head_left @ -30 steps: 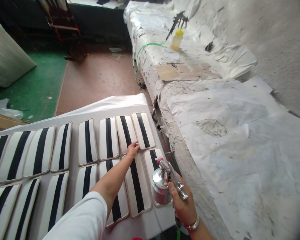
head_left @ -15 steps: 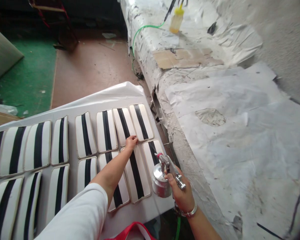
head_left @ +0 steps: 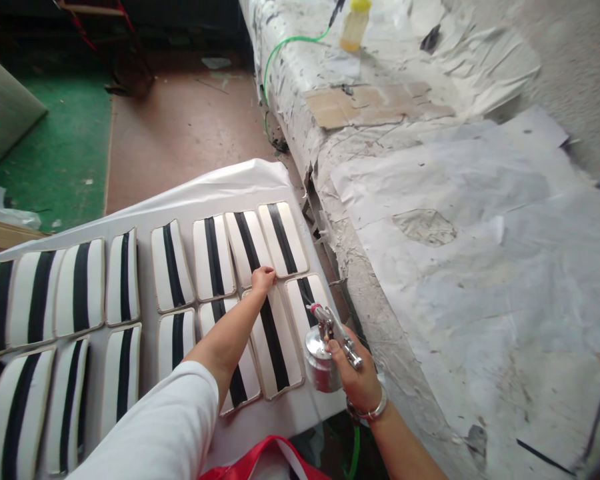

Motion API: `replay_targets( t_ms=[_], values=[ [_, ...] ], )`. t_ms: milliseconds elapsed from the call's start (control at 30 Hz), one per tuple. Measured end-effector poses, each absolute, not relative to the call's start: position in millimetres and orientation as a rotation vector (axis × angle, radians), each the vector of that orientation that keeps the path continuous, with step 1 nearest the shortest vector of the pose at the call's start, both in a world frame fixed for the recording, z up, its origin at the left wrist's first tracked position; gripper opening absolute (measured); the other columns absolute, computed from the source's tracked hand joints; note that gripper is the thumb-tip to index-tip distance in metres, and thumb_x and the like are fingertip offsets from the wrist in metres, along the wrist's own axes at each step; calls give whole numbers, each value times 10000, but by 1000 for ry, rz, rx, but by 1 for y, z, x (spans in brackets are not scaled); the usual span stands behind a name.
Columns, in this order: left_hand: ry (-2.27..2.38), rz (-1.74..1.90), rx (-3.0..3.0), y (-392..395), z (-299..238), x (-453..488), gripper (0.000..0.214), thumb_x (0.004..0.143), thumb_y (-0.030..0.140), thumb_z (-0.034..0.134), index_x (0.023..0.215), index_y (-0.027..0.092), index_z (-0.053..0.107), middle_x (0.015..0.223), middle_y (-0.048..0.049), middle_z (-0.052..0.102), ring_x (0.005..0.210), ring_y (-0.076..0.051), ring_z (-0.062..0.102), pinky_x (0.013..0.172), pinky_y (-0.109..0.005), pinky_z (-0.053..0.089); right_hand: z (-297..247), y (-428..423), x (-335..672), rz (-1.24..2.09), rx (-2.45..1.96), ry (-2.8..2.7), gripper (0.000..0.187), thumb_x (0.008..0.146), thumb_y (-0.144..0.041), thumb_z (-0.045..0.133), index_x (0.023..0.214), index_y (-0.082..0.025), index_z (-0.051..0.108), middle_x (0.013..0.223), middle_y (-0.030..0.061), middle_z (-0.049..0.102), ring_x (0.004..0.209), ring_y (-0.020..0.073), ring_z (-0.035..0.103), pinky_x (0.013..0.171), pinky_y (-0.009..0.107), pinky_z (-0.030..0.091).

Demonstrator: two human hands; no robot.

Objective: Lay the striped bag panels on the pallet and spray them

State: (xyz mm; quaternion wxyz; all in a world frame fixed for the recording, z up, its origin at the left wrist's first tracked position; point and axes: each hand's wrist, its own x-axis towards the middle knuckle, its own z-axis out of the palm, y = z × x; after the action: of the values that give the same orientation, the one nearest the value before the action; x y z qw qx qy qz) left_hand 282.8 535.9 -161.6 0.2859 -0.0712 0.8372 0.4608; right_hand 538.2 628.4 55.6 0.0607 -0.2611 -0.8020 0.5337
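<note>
My left hand (head_left: pixel 263 278) reaches forward and its fingers curl over the top edge of a black-and-white striped panel (head_left: pixel 275 340) lying on a white-covered board (head_left: pixel 215 190). Several more striped panels (head_left: pixel 170 267) lie in rows across the board. My right hand (head_left: pixel 356 377) grips a metal spray gun (head_left: pixel 325 347) with a silver cup, held just right of that panel. A bracelet sits on that wrist, and a green hose (head_left: pixel 354 453) hangs below it.
A long bench (head_left: pixel 430 220) covered in stained paper runs along the right. On its far end stand a yellow bottle (head_left: pixel 354 25), a green hose (head_left: pixel 285 47) and cardboard pieces (head_left: pixel 375 103). Brown and green floor (head_left: pixel 55 153) lies beyond the board. Something red (head_left: pixel 270 460) shows at the bottom edge.
The view has tilted down slightly. My left hand stays on the panel's edge, and the spray gun in my right hand has barely shifted.
</note>
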Motion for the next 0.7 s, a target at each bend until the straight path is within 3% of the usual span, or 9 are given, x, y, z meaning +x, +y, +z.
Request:
replay_targets(
  t_ms=[333,700],
  values=[
    [2311,1157,-159,535,-161,283,185,720,171,588,848,137,717,617,-33,685,600,-141,654,621,-220,497,53,630,541,1622,-856,-2430,332,889,-377,508,1140,-177,590,907,52,691,817,193,640,752,307,490],
    [2347,1130,-132,535,-164,286,202,702,187,573,848,158,710,611,-15,666,573,-128,630,567,-206,462,39,641,542,1486,-1086,-2322,399,855,-445,530,1099,-137,602,998,118,696,897,242,653,778,337,506]
  ],
)
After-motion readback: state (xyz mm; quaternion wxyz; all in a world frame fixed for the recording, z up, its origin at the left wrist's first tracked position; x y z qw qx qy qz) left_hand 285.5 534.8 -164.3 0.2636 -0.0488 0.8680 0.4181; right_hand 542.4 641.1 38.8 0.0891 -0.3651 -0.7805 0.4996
